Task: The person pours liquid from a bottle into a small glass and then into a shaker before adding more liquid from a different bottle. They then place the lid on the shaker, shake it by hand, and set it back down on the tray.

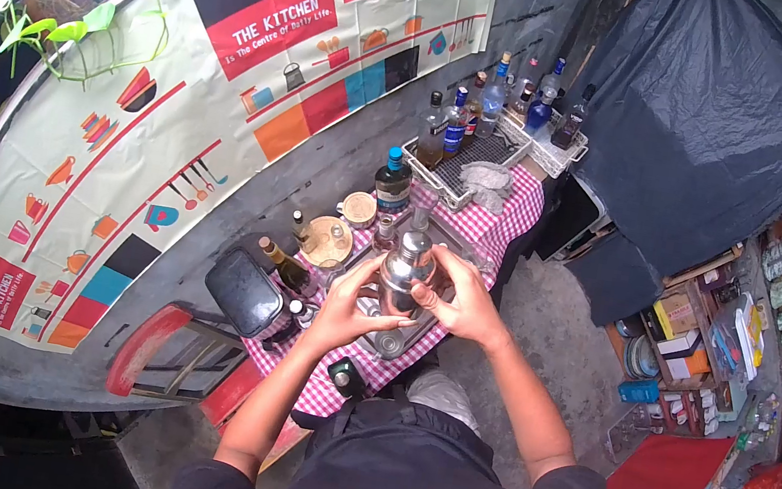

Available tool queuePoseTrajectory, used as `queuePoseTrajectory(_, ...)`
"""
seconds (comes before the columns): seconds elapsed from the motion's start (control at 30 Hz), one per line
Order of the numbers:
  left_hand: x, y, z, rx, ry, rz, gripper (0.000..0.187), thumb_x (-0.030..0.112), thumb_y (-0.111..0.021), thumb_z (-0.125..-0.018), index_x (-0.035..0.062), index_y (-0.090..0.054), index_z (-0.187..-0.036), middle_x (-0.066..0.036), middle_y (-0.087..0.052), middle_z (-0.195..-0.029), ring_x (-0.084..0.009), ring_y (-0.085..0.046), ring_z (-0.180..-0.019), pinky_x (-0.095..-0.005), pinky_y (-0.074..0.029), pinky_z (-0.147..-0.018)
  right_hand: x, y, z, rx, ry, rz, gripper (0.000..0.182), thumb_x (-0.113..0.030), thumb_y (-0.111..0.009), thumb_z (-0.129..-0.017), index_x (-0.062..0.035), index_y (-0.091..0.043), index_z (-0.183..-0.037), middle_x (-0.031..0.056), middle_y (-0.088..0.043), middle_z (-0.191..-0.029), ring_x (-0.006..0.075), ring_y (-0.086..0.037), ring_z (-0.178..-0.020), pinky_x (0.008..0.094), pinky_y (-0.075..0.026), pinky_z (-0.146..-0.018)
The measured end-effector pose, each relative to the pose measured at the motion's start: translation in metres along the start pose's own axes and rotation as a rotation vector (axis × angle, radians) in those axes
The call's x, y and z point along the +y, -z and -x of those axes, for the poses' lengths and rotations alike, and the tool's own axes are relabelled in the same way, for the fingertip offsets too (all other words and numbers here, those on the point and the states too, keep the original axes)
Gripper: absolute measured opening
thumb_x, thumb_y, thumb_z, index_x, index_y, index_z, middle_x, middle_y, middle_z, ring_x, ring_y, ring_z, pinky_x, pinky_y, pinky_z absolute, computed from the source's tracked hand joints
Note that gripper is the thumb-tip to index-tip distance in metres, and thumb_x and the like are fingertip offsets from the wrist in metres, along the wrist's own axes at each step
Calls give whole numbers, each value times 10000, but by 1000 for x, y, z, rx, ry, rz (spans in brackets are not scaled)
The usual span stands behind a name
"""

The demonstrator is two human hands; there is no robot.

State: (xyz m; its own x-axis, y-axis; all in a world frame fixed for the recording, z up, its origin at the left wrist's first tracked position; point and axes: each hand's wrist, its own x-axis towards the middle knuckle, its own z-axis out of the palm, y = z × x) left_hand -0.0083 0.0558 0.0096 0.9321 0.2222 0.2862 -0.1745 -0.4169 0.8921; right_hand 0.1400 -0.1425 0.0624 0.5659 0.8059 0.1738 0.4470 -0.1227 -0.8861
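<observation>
A shiny metal cocktail shaker, topped by its domed cap, is held up between both my hands above the table. My left hand wraps its left and lower side, with the thumb pointing right along the base. From the right, my right hand grips it, fingers round the far side and thumb across the front. Beneath it lies a grey metal tray, mostly covered by the shaker and my hands. Just beyond the shaker stands a clear glass. A dark bottle with a blue cap is behind it.
The checkered tablecloth covers a narrow table along the wall. Several bottles stand in a wire basket at the far end. Near my left side are a wine bottle, a black container and a round wooden board.
</observation>
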Motion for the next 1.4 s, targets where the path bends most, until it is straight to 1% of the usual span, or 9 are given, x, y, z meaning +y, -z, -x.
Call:
queuePoseTrajectory(0.1, 4, 6, 1, 7, 18, 79, 1009, 181, -1033, -734, 4, -547, -1599, -178, -703, -1437, -248, -736, -1237, -416, -630, -1005, 16, -11, -5, 52, 191, -9, 755, -470, -863, -979, 62, -602, -1447, 171, -710, -1267, 240, -746, -1095, 393, -597, -957)
queuePoseTrajectory(0.2, -3, 9, 2, -16, 9, 151, 953, 171, -1017, -738, -11, -574, -1561, -171, -702, -1419, -249, -720, -1268, -414, -620, -1029, -3, -11, -5, 74, 252, -81, 708, -405, -879, -975, 25, -597, -1462, 138, -706, -1268, 218, -739, -1095, 387, -601, -945)
queuePoseTrajectory(0.3, 13, 12, 3, 17, -124, -115, 969, 193, -1027, -728, -13, -575, -1561, -193, -683, -1441, -265, -700, -1307, -412, -617, -1044, -17, -8, -3, 70, 256, -39, 704, -362, -898, -956, 32, -600, -1457, 128, -702, -1252, 215, -737, -1097, 377, -605, -930)
queuePoseTrajectory(0.4, 24, 8, 6, 18, -136, -98, 1084, 228, -1043, -712, -15, -498, -1616, -228, -654, -1484, -327, -674, -1368, -452, -579, -1108, -21, -8, 0, 101, 281, 5, 728, -364, -911, -939, 42, -596, -1454, 127, -699, -1236, 207, -738, -1095, 360, -605, -901)
queuePoseTrajectory(0.5, 34, 0, 8, 56, -87, -78, 1137, 235, -1042, -720, -7, -431, -1648, -235, -644, -1507, -351, -663, -1391, -472, -544, -1151, -41, -10, 4, 127, 262, -23, 787, -458, -895, -919, 47, -592, -1441, 253, -696, -1257, 430, -736, -1159, 494, -587, -970)
queuePoseTrajectory(0.6, 31, -5, 12, 77, 31, 27, 1033, 177, -1012, -734, 1, -481, -1603, -204, -670, -1481, -312, -690, -1343, -456, -550, -1139, -56, -11, 8, 163, 319, 144, 764, -478, -878, -931, 50, -594, -1404, 259, -686, -1208, 472, -738, -1118, 519, -591, -918)
queuePoseTrajectory(0.73, 40, 1, 13, 35, 32, 119, 965, 105, -980, -713, -9, -544, -1566, -148, -727, -1384, -230, -695, -1285, -417, -550, -1125, -62, -8, 8, 150, 357, 165, 734, -496, -866, -937, 49, -606, -1353, 250, -679, -1160, 477, -748, -1025, 521, -597, -852)
queuePoseTrajectory(1.03, 37, 14, 18, -54, 4, 151, 936, 154, -1020, -693, -11, -606, -1516, -112, -746, -1342, -204, -715, -1226, -410, -575, -1078, -61, -12, 14, 114, 362, 157, 706, -504, -869, -925, 58, -634, -1281, 238, -687, -1109, 473, -752, -966, 503, -604, -825)
queuePoseTrajectory(1.4, 38, -4, 25, -52, 15, 261, 813, 159, -936, -708, 7, -544, -1404, -104, -699, -1200, -197, -683, -1107, -382, -559, -1023, -73, -14, 4, 71, 478, 169, 791, -516, -888, -876, 18, -609, -1388, 226, -634, -1316, 405, -597, -1292, 534, -470, -1114)
